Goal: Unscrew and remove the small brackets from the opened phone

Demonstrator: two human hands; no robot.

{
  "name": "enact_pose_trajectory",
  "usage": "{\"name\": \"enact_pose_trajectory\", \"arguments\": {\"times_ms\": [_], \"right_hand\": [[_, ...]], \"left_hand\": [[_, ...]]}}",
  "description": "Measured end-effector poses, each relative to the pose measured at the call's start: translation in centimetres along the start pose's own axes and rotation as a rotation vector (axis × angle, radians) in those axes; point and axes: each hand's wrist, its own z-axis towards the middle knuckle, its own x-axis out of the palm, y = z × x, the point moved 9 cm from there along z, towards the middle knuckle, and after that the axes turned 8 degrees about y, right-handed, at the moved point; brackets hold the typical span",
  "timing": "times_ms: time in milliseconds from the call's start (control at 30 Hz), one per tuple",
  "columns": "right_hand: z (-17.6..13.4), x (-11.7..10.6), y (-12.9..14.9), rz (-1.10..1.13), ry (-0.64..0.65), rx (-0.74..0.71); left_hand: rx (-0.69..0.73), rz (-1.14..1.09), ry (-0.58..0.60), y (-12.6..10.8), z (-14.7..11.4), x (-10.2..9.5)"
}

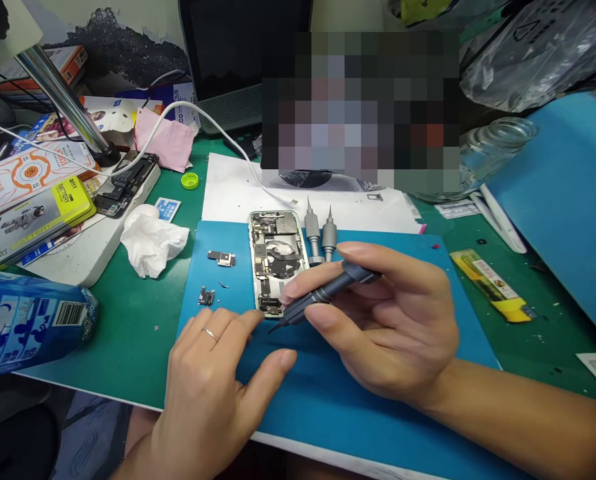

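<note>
Brace first, then square the tip

Lower centre, the left hand [209,380] holds nothing, fingers loosely bent, thumb spread. Right of it, the right hand [397,327] closes its fingers round a dark screwdriver [324,291]. Beyond, mid-frame, the opened phone [278,263] lies on a blue mat [338,410], left index fingertip at its lower edge; light pressure should stop sliding. The tip slants just below that edge: stand it upright before turning.

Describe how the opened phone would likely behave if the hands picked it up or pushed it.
The opened phone seems stiff, its frame straight and unbent. Its exposed inner parts may be fragile to touch. Lying flat on the blue mat, it should slide rather than roll.
</note>
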Motion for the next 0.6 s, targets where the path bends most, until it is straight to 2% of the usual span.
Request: {"name": "enact_pose_trajectory", "arguments": {"times_ms": [133, 267, 433, 600], "right_hand": [[0.0, -0.8, -0.2, -0.104, -0.066, -0.028], [1.1, -1.3, -0.5, -0.202, -0.161, -0.056], [2.4, -0.1, -0.6, -0.22, -0.127, -0.144], [1.6, 0.5, -0.5, -0.228, -0.053, -0.265]], "left_hand": [[0.007, 0.027, -0.019, 0.0, -0.1, 0.0], [0.065, 0.091, 0.011, -0.5, -0.3, 0.6], [0.111, 0.176, 0.05, -1.1, -0.6, 1.4], [0.108, 0.204, 0.01, -1.3, -0.8, 1.1]]}}
